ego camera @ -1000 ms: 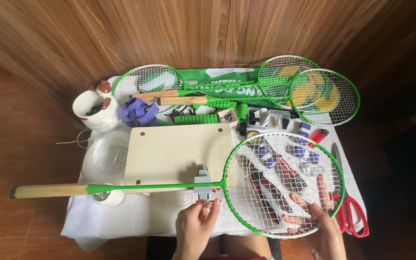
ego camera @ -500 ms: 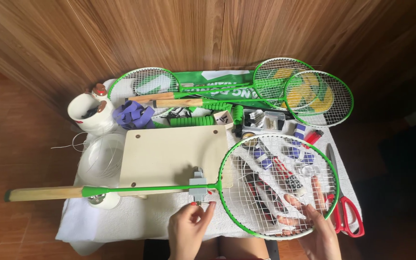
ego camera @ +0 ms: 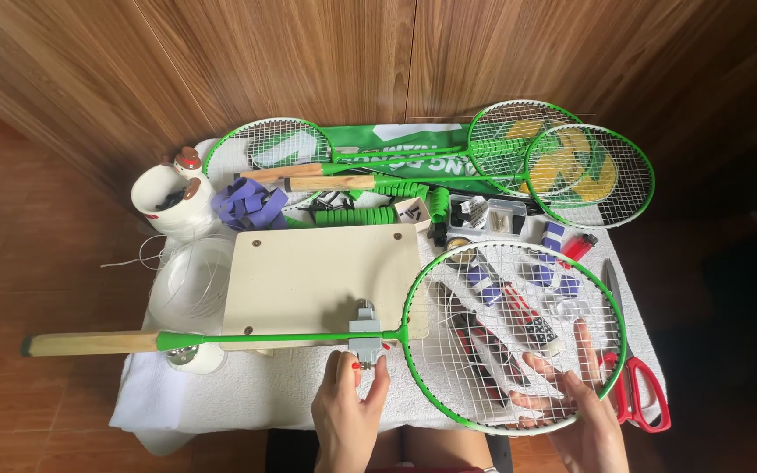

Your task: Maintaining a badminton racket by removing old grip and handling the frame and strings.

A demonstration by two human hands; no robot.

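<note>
Racket [ego camera: 413,336] lies across lower centre, handle at far left. Looks light, shaft thin, strings springy.

Left hand [ego camera: 350,416] pinches grey clamp [ego camera: 365,328] on shaft.

Right hand [ego camera: 571,407] spread flat under strings, lower right.

Scissors [ego camera: 633,377] near right edge; open room only at left.

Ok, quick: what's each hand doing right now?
Left hand: fingers pinching the grey clamp on the green racket shaft.
Right hand: open, fingers spread under the racket's strings, supporting the head.

Small table under white towel [ego camera: 247,394], holding beige board [ego camera: 308,280], green rackets [ego camera: 589,171], red scissors [ego camera: 637,385], string coil [ego camera: 190,280]
</note>
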